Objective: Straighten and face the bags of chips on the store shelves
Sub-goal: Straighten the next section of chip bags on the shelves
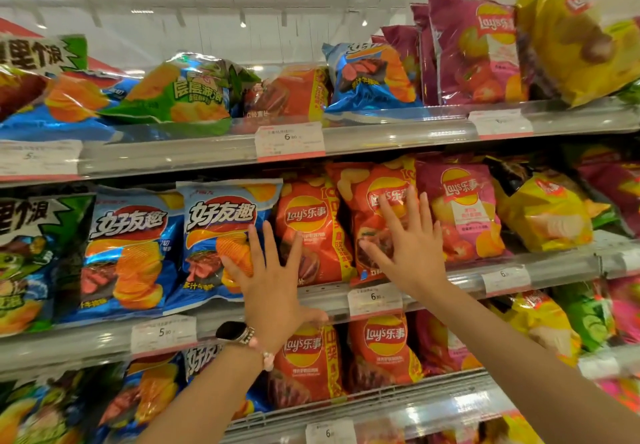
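While the middle shelf (pixel 433 275) carries its row of chip bags upright behind a clear rail, 2 red bags sit side by side at its centre, with a blue bag (pixel 221 239) just left of them and a purple bag (pixel 460 208) just right. The right hand (pixel 412 246) lies flat, fingers spread, on the right red bag (pixel 372 208). The left hand (pixel 273 288), fingers also spread and gripping nothing, overlaps the left red bag (pixel 311 232) and the blue bag, a watch (pixel 232 332) on its wrist.

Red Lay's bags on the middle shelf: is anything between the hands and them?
Nothing visible. The right hand lies open on the right red Lay's bag. The left hand spreads across the gap between the left red Lay's bag and the blue bag.
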### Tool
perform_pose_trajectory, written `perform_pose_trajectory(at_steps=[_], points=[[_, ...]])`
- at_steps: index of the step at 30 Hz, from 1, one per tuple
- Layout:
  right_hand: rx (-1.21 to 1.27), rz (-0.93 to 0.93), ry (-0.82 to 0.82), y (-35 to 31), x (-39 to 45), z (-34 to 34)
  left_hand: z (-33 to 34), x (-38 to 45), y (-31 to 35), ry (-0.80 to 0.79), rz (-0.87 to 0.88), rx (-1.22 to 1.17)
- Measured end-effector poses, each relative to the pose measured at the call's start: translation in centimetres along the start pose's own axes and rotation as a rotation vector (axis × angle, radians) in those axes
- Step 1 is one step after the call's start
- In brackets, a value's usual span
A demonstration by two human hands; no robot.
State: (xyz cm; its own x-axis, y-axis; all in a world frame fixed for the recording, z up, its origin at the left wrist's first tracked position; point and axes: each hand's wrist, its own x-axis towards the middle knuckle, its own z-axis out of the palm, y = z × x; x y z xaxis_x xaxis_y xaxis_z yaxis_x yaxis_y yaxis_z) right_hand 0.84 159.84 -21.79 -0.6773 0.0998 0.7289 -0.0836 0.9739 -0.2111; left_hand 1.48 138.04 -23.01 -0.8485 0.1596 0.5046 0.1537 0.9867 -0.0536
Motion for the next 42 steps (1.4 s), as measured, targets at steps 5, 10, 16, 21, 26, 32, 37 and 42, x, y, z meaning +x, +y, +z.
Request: perform_pose_trajectory(at_steps=[5,10,16,21,26,32,37,42], points=[[-0.078,0.005,-0.062,0.0,0.6,1.2,0.0,1.5,0.2,-0.098,0.069,-0.011],[-0.086,0.014,-0.113,-0.1,0.7,0.6,-0.2,1.4,0.3,-0.143,0.064,-0.005],[0.077,0.041,-0.086,-0.6,1.1,-2.2,-1.1,0.7,0.3,-0.137,0.048,-0.065],[0.028,-0.009,-0.118,-0.2,1.2,-3.4,-3.5,0.3,-0.3,-0.105,-0.001,-0.231],[0.105,-0.098,0.048,-0.5,1.8,-5.6,-7.2,0.9,-1.7,0.086,0.113,-0.472],[0.335,-0.309,0.451,-3.6,4.8,-9.8,-11.9,3.5,-1.1,0.581,0.350,-0.312],[0.344,-0.306,0.339,-5.5,10.4,-12.5,-14.7,8.0,-1.7,0.510,0.425,-0.019],[0.190,-0.162,0.134,-6.2,15.2,-14.4,-15.7,12.0,-3.6,0.237,0.424,0.070]])
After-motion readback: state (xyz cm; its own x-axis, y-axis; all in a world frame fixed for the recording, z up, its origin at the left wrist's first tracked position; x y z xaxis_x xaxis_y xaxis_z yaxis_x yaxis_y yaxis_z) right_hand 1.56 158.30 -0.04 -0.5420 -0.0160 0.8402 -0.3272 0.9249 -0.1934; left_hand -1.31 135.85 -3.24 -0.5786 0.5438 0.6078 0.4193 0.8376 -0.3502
